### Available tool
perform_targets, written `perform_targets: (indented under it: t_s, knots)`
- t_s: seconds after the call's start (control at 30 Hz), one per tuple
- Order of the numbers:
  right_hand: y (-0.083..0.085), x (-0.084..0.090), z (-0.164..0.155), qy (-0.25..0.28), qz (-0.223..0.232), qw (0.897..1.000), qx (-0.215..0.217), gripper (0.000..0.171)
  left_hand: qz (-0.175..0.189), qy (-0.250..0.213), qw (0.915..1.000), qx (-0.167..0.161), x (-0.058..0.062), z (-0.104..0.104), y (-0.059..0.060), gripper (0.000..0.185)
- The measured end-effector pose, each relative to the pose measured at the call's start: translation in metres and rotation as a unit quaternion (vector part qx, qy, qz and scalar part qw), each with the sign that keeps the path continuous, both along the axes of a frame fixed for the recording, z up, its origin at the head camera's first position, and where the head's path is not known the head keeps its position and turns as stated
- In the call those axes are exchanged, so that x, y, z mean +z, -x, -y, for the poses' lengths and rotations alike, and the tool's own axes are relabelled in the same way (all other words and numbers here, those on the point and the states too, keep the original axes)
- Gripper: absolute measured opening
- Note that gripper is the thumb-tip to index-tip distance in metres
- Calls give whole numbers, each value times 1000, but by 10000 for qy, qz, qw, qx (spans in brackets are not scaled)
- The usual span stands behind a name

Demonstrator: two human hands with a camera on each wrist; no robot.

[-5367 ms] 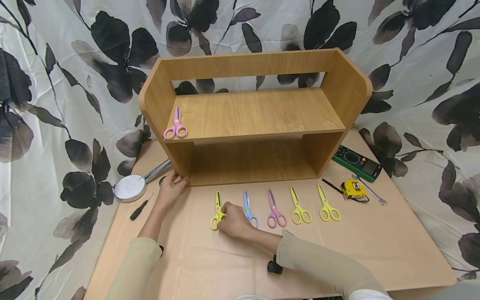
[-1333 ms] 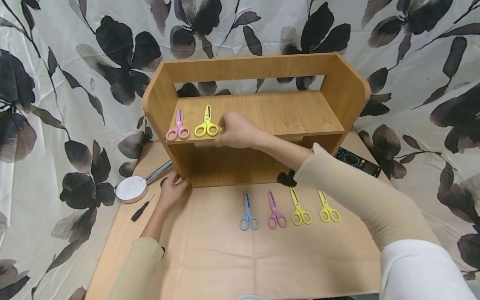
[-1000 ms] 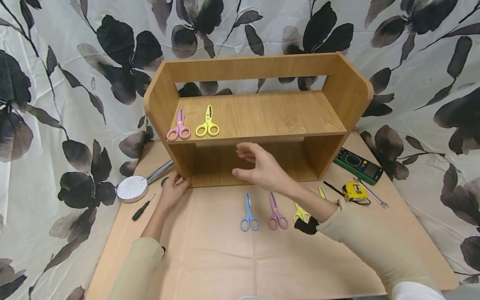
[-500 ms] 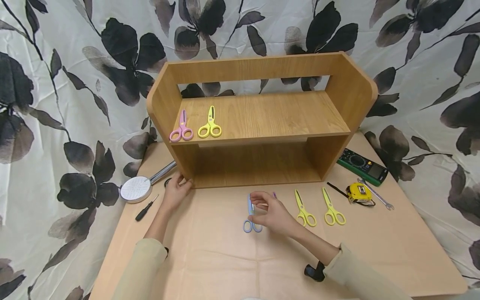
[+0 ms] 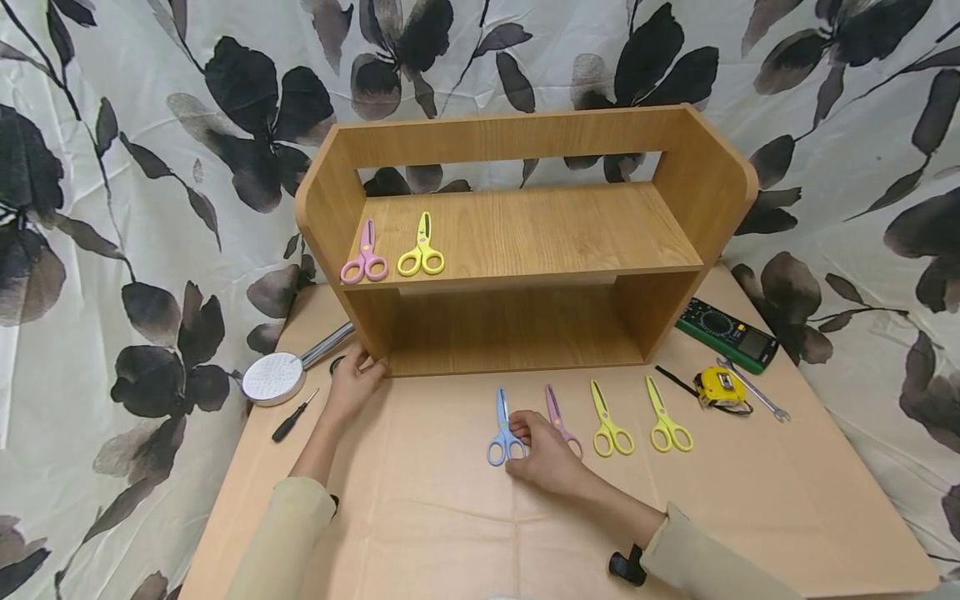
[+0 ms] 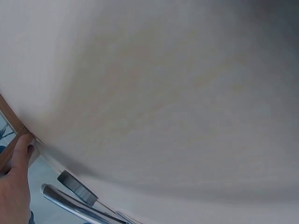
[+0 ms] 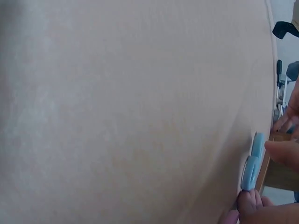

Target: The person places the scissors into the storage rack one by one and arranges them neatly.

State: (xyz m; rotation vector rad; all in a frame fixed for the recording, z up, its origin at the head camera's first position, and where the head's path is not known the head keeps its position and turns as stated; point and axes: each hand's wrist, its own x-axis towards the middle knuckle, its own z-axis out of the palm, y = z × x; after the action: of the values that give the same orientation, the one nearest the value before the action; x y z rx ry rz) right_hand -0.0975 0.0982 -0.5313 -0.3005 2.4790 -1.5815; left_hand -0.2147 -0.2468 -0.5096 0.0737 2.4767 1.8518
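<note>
- The right hand (image 5: 543, 454) lies on the table (image 5: 450, 533) with its fingertips pinching the handle loops of the blue scissors (image 5: 501, 427); the right wrist view shows a thumb and finger closing on the blue loops (image 7: 251, 168) from either side, which suits lifting them off the flat surface.
- The blue scissors lie flat, blades pointing toward the shelf, at the left end of a row that runs on with purple scissors (image 5: 558, 417) and two pairs of yellow scissors (image 5: 609, 412) (image 5: 666, 417).
- The left hand (image 5: 352, 387) rests against the lower left corner of the wooden shelf unit (image 5: 525, 225), fingers curled round its edge, apparently bracing it so it does not slide.
- On the upper shelf board, near its left end, pink scissors (image 5: 365, 254) and another yellow pair (image 5: 422, 250) lie side by side, handles toward the front edge.
- Left of the unit lie a shower head (image 5: 273, 379) and a small screwdriver (image 5: 294, 408).
- On the right lie a multimeter (image 5: 723, 333), a tape measure (image 5: 716, 387) and a wrench (image 5: 757, 392).
</note>
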Motion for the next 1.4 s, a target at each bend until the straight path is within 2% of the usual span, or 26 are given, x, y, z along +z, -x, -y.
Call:
perform_targets:
  t_s: [0.4,0.63,1.07,1.23,1.4]
  knots:
    - [-3,-5,9,-1047,-605,9914,-501,54,70,84,9999,28,-2,0,-2,56]
    - [-5,-1,17,-1338,-664,9879,-424,57,101,92,9998,143,-4,3,-2,58]
    - [-7,8,19,-1380,-490,9879,-510,62,145,105,9998,104,-5,1,0,62]
    - [-9,8,17,-1481,-497,9863,-539,57,107,163,9998,87,-5,2,1,60]
    - [-10,9,12,-1321,-467,9889,-496,47,66,155,9998,60,-6,1,1,61]
